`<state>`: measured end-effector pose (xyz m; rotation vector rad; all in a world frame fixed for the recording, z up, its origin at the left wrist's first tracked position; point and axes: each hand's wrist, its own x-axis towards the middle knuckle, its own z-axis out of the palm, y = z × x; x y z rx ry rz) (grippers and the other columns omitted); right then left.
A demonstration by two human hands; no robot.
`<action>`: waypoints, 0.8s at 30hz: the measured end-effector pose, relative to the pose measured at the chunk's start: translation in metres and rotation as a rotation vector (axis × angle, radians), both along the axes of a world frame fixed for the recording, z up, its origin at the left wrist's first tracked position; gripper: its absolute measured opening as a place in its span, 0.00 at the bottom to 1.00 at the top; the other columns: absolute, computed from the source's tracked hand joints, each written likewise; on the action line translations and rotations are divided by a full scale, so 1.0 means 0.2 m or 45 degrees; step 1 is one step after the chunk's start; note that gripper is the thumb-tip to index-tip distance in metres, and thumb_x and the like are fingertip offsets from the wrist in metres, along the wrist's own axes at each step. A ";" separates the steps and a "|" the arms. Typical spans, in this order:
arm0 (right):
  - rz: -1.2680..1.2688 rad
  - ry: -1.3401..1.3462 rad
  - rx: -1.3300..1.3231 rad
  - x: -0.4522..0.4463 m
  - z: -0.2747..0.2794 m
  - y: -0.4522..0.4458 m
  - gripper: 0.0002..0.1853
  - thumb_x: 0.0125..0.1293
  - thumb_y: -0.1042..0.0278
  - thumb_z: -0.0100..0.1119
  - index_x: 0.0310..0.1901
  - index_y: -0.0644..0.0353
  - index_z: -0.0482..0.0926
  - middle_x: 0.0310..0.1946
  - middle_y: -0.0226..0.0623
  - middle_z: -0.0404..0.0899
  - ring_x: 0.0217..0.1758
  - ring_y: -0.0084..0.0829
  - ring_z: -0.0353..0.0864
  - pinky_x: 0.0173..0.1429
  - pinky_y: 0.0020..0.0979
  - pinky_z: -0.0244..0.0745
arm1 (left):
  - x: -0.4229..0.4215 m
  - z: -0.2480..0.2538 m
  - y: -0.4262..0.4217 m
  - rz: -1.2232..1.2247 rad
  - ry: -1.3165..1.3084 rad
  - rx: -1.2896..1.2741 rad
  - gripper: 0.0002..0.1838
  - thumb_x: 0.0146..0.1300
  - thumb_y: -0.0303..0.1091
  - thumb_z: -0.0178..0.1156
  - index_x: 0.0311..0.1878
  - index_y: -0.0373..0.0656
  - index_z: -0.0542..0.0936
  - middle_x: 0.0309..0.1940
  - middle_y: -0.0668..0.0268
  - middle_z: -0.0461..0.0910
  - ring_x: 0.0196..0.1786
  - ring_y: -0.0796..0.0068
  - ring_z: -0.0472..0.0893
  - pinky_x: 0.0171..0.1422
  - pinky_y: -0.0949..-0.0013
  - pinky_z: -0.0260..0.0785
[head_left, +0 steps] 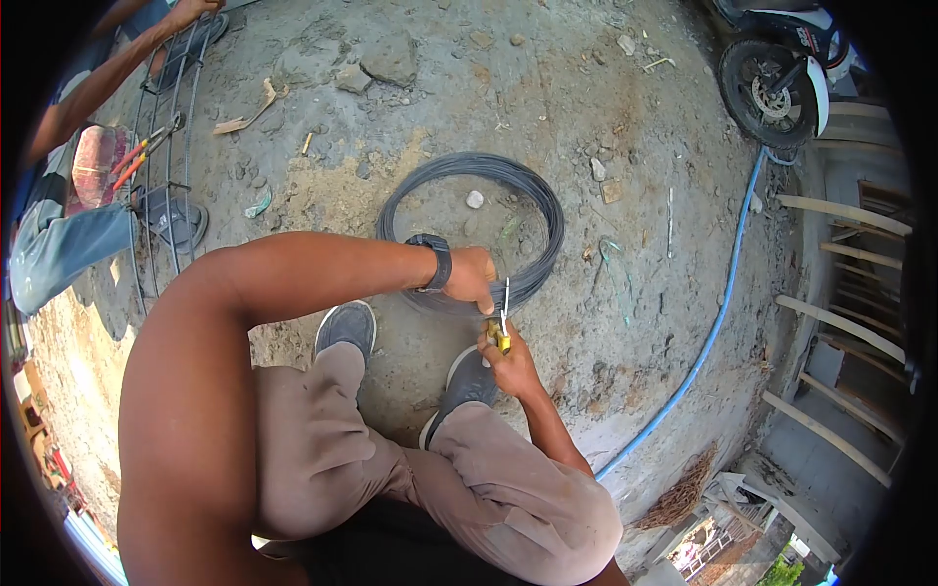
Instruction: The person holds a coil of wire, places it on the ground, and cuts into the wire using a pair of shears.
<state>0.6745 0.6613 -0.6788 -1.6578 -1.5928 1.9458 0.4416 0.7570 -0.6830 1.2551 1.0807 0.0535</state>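
Observation:
A coil of thin dark wire (555, 220) lies on the ground in front of my shoes. My left hand (471, 277), with a black watch on its wrist, is closed on the near side of the coil, its fingertips pointing down. Just below it, my right hand (510, 363) grips yellow-handled pliers (503, 342). Their metal end points up, close beside my left fingers and over the wire. Whether the jaws touch a strand is too small to tell.
At upper left, another person's hand (191, 10) is at a rebar cage (168, 176), with red-handled pincers (142, 156) against it. A blue hose (723, 308) runs along the right. A motorcycle wheel (767, 95) stands at upper right. Stones (389, 66) lie about.

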 end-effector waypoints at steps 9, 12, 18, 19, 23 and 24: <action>-0.037 -0.071 -0.068 0.01 -0.03 -0.01 0.15 0.72 0.66 0.63 0.57 0.60 0.78 0.37 0.33 0.80 0.40 0.27 0.80 0.47 0.33 0.76 | -0.02 -0.03 -0.01 -0.024 -0.015 -0.001 0.20 0.53 0.40 0.80 0.41 0.34 0.88 0.31 0.59 0.86 0.35 0.69 0.82 0.40 0.62 0.73; -0.011 -0.137 -0.005 0.00 -0.03 -0.02 0.17 0.72 0.65 0.65 0.58 0.61 0.78 0.37 0.34 0.80 0.40 0.28 0.80 0.48 0.34 0.77 | 0.00 -0.03 -0.01 -0.020 -0.027 -0.009 0.20 0.53 0.40 0.80 0.42 0.34 0.88 0.32 0.59 0.86 0.36 0.69 0.82 0.41 0.62 0.73; -0.022 -0.144 0.090 -0.02 -0.06 -0.03 0.16 0.70 0.67 0.69 0.54 0.61 0.77 0.36 0.28 0.77 0.38 0.22 0.74 0.45 0.29 0.74 | 0.00 -0.01 -0.02 -0.028 -0.015 0.068 0.20 0.54 0.40 0.79 0.42 0.34 0.88 0.32 0.59 0.86 0.35 0.69 0.83 0.41 0.61 0.73; -0.011 -0.159 0.120 -0.03 -0.04 -0.03 0.16 0.70 0.67 0.69 0.54 0.60 0.77 0.36 0.28 0.77 0.38 0.23 0.74 0.46 0.30 0.74 | 0.00 -0.02 -0.02 -0.036 -0.018 0.093 0.20 0.54 0.40 0.79 0.43 0.34 0.88 0.32 0.59 0.86 0.35 0.69 0.83 0.41 0.61 0.74; 0.012 -0.277 0.168 -0.04 -0.07 -0.05 0.16 0.71 0.64 0.70 0.54 0.61 0.77 0.37 0.31 0.77 0.40 0.26 0.76 0.48 0.33 0.75 | -0.02 -0.02 -0.03 -0.010 -0.067 0.079 0.20 0.54 0.40 0.79 0.44 0.34 0.88 0.34 0.58 0.88 0.36 0.69 0.84 0.42 0.62 0.75; 0.026 -0.276 0.173 -0.04 -0.06 -0.04 0.16 0.71 0.63 0.69 0.53 0.60 0.77 0.37 0.31 0.77 0.40 0.26 0.76 0.49 0.32 0.75 | -0.02 -0.01 -0.02 -0.034 -0.036 0.084 0.20 0.55 0.40 0.79 0.44 0.35 0.88 0.35 0.58 0.88 0.37 0.69 0.84 0.43 0.63 0.75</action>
